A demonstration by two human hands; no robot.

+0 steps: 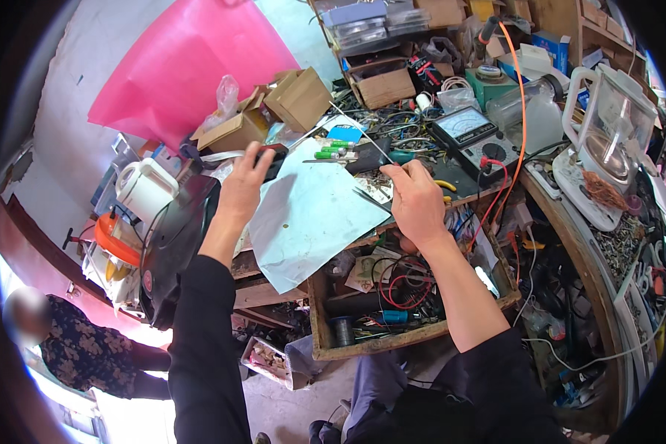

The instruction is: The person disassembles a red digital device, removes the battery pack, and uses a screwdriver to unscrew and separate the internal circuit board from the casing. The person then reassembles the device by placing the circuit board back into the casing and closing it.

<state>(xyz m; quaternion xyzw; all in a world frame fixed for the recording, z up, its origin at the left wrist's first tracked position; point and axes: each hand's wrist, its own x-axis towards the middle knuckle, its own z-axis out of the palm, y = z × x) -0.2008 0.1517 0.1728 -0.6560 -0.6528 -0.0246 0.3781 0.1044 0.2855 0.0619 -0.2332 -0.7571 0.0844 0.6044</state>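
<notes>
My right hand (pixel 418 200) is closed, its thumb and forefinger pinching the lower end of a thin silver rod (pixel 362 132). The rod slants up and left to a point near the cardboard boxes, where a second thin length (pixel 311 133) runs down toward my left hand. My left hand (pixel 243 185) hovers over the bench with its fingers apart, beside a small black and red object (pixel 276 157) partly hidden behind it. Between my hands lies a pale blue sheet (pixel 303 214). Several green batteries (pixel 334 150) and dark tweezers (pixel 370 198) rest by its edges.
An open wooden drawer (pixel 414 333) juts out below the bench, holding wires and a solder spool (pixel 342 331). An analog multimeter (pixel 473 137) with red leads stands right. An orange cable (pixel 523 96) hangs nearby. A black bag (pixel 177 251) sits left; a person (pixel 89 344) is beyond it.
</notes>
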